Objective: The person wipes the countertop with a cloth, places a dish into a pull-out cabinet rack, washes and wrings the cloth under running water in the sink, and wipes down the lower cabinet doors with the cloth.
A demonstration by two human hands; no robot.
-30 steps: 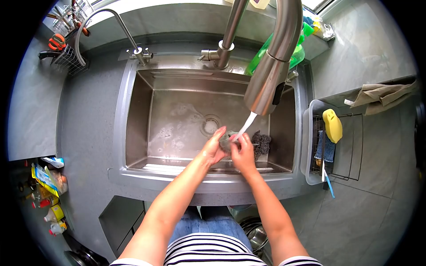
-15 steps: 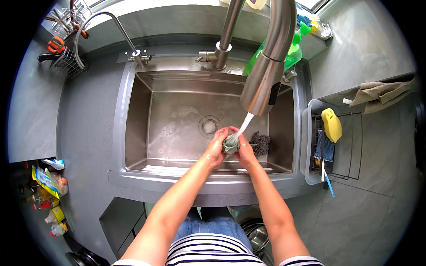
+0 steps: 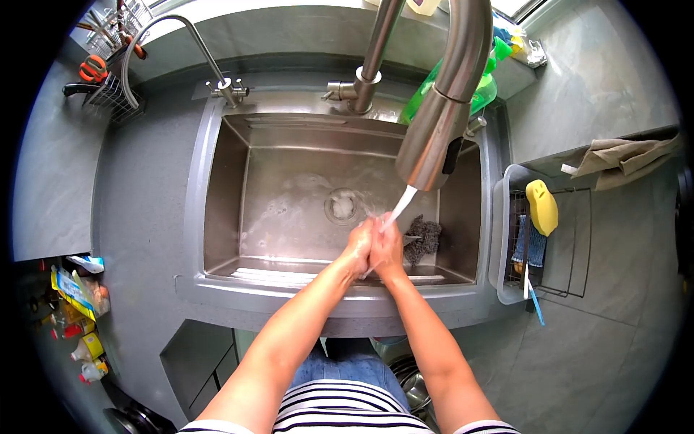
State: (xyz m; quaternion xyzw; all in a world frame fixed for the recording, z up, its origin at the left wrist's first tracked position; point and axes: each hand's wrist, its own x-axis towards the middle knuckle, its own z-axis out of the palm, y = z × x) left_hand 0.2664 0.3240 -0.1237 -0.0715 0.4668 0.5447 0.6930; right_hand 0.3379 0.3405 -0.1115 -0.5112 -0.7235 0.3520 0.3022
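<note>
Two wet hands clasped together under a running tap

The left hand (image 3: 358, 247) and the right hand (image 3: 388, 249) are pressed against each other over the sink (image 3: 289, 170), with the left at nine o'clock of the right. The fingers are folded in, leaving only a narrow gap; what may lie between the palms is hidden, so I cannot tell whether they hold anything. A stream of water (image 3: 402, 202) from the large spray tap (image 3: 434, 141), at one o'clock from the hands, strikes the right fingers.

The drain (image 3: 341, 206) sits at eleven o'clock from the hands, with whitish foam over it. A dark grey scrubber (image 3: 423, 240) lies in the sink at three o'clock, just beside the right hand and apart from the left.

Taken from the drain, the slim tap (image 3: 230, 92) stands at about ten to eleven o'clock and green bottles (image 3: 486, 90) at about two. At three, a clear tub (image 3: 499, 242) on the tabletop (image 3: 141, 217) carries a yellow sponge (image 3: 542, 207) and a blue cloth (image 3: 531, 242).
</note>
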